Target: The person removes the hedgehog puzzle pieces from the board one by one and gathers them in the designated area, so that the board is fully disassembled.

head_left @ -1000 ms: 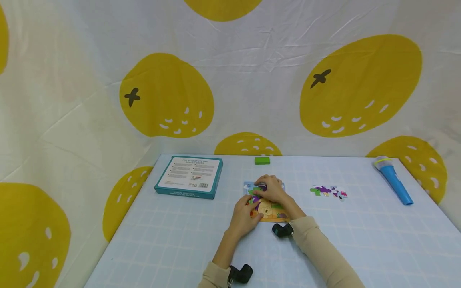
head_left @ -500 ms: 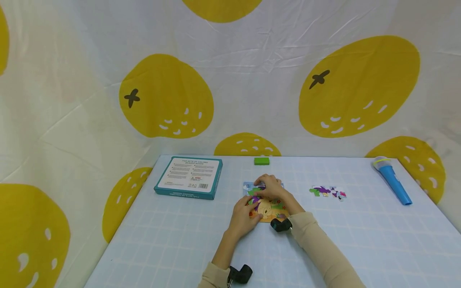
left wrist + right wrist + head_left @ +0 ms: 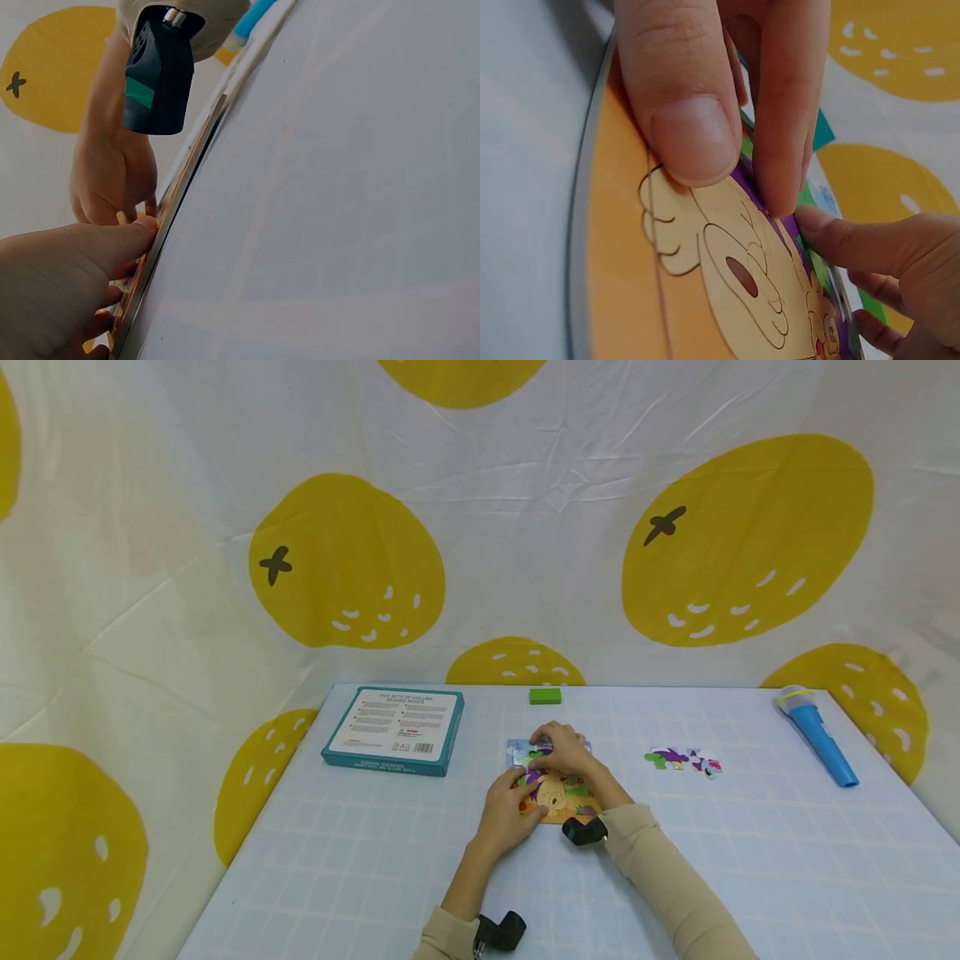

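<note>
A jigsaw puzzle in a tray (image 3: 553,797) lies at mid-table, showing a cream cartoon animal on orange with purple and green parts. My left hand (image 3: 506,814) rests on its left side, fingers spread; up close in the right wrist view its thumb (image 3: 694,139) presses on the picture near the animal. Over the upper part of the puzzle, my right hand (image 3: 564,750) has curled fingers and thumb at a purple and green puzzle piece (image 3: 542,753), mostly covered by the fingers. In the left wrist view the tray's edge (image 3: 161,244) runs beside the left thumb.
Several loose puzzle pieces (image 3: 682,760) lie right of the puzzle. Farther right is a blue toy microphone (image 3: 825,743). A teal and white box (image 3: 393,731) sits at the back left, and a green block (image 3: 545,696) stands near the table's back edge.
The right forearm and its wrist camera have shifted slightly left and up. Both hands stay at the same spots on the puzzle.
</note>
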A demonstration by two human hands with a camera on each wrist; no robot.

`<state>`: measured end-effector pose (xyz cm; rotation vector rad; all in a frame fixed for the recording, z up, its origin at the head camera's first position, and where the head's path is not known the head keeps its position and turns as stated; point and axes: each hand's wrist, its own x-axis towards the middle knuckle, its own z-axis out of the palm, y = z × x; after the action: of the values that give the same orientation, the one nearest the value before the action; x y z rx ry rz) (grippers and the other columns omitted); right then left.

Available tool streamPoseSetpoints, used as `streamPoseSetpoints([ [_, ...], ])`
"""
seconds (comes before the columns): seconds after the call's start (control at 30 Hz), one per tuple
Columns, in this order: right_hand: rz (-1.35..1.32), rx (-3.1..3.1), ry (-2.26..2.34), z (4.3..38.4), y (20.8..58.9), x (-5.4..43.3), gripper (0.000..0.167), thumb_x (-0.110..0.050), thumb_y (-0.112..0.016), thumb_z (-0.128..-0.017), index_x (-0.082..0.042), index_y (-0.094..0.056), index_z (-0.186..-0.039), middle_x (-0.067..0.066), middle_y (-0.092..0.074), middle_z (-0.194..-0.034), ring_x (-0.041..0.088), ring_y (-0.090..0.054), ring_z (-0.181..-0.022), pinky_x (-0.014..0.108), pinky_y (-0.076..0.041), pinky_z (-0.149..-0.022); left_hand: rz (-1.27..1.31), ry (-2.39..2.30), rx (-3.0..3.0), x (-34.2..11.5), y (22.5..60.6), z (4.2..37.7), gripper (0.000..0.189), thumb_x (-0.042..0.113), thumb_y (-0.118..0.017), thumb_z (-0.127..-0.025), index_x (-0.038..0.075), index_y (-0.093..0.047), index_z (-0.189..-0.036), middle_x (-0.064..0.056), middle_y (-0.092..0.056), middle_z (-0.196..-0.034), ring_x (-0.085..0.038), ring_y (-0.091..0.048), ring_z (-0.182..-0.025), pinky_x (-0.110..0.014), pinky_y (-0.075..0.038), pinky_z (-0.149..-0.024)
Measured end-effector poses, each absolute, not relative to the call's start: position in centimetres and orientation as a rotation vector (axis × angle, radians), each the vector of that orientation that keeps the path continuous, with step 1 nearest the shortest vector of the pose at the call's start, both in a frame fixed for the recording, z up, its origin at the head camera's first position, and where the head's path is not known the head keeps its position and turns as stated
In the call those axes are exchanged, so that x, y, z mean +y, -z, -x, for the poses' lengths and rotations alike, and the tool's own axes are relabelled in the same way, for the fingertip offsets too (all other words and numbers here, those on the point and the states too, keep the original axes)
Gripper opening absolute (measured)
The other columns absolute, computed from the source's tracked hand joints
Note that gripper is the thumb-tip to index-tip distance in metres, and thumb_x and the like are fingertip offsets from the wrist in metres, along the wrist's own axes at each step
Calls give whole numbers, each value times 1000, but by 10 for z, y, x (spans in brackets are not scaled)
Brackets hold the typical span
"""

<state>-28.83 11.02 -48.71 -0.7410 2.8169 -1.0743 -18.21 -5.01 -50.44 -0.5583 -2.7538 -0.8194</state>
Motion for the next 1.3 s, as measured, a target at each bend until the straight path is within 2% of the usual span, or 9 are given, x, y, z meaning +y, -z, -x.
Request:
streamPoseSetpoints([
  [0.1,748,2818,1121,287,488,111,39,-38,-77,-76,-11,-65,-101,14,-59,-115,43,-46,-111,68,-24,-91,557,811,-2757,-49,503,181,42,27,-71,-82,4,-66,-117,-14,-54,-130,-33,-44,-126,-49,-35,-104],
  [0.37,622,2806,1218,282,485,108,30,-21,-78,-77,-7,-67,-101,12,-65,-105,38,-52,-106,68,-21,-96,572,757,-2784,-47,503,181,43,29,-69,-84,3,-65,-118,-12,-56,-128,-36,-41,-128,-51,-33,-105],
  [0.47,575,2785,1301,281,485,110,23,-17,-75,-80,-7,-68,-100,8,-66,-98,31,-57,-98,61,-32,-95,584,729,-2779,-47,504,182,42,29,-69,-84,4,-66,-118,-10,-57,-128,-36,-42,-127,-50,-33,-105],
  [0.57,561,2708,1410,282,484,112,19,-14,-71,-84,-6,-69,-101,6,-67,-91,23,-61,-86,48,-47,-83,588,718,-2778,-47,505,183,42,30,-69,-84,4,-66,-117,-10,-57,-128,-36,-43,-127,-50,-34,-105],
  [0.63,585,2650,1464,282,482,114,18,-12,-69,-85,-3,-70,-100,6,-67,-89,20,-61,-81,41,-51,-76,585,722,-2781,-47,504,183,42,30,-69,-84,4,-66,-117,-10,-57,-128,-36,-43,-127,-50,-34,-105],
  [0.7,609,2605,1496,282,480,115,16,-11,-68,-86,-1,-71,-98,7,-68,-88,19,-61,-80,39,-52,-75,581,740,-2782,-47,503,182,42,29,-69,-84,4,-66,-118,-10,-57,-129,-36,-42,-127,-51,-33,-105],
  [0.77,630,2581,1504,282,478,117,16,-11,-67,-87,1,-71,-97,8,-68,-89,20,-61,-82,40,-52,-80,575,759,-2785,-47,502,182,42,29,-69,-84,4,-65,-118,-10,-56,-129,-36,-42,-128,-51,-32,-106],
  [1.07,647,2571,1507,281,475,127,20,-17,-63,-91,0,-68,-98,13,-67,-99,31,-62,-96,44,-52,-82,539,788,-2810,-47,502,181,43,29,-69,-84,4,-65,-119,-10,-56,-130,-34,-41,-129,-50,-31,-107],
  [1.3,561,2596,1609,286,477,153,22,-17,-63,-91,1,-67,-101,15,-69,-97,30,-62,-94,32,-50,-73,536,827,-2794,-47,504,181,42,28,-69,-84,2,-65,-117,-10,-56,-131,-35,-40,-130,-51,-30,-107],
])
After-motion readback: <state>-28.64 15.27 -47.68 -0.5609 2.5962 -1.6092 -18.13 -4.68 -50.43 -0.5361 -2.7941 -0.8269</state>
